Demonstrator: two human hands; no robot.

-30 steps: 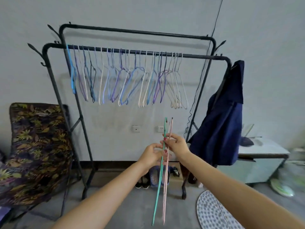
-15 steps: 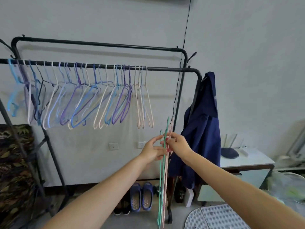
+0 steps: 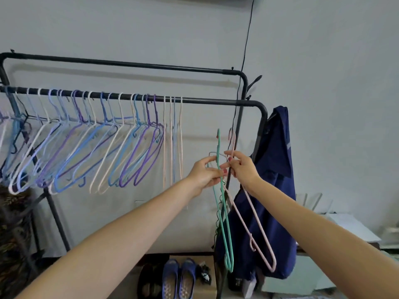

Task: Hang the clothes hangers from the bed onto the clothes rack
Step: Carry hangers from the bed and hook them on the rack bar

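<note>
A black clothes rack (image 3: 207, 102) stands against the wall, its front bar carrying several blue, purple, white and pink hangers (image 3: 112, 145). My left hand (image 3: 204, 173) grips the neck of a green hanger (image 3: 226, 231), which hangs edge-on below the bar's right end. My right hand (image 3: 243, 168) pinches the neck of a pink hanger (image 3: 259, 229), swung out to the right of the green one. A thin whitish hanger loop shows by my left fingers. Both hooks sit below the front bar. The bed is out of view.
A dark blue garment (image 3: 274, 190) hangs off the rack's right post. Blue slippers (image 3: 179, 279) and dark shoes lie on the floor under the rack. A white low table (image 3: 354, 227) stands at the right, a leaf-patterned chair (image 3: 10, 234) at the left. A black cord runs down the wall.
My view has moved closer and to the right along the rack. My right hand has pulled the pink hanger apart from the green one, which were held together before.
</note>
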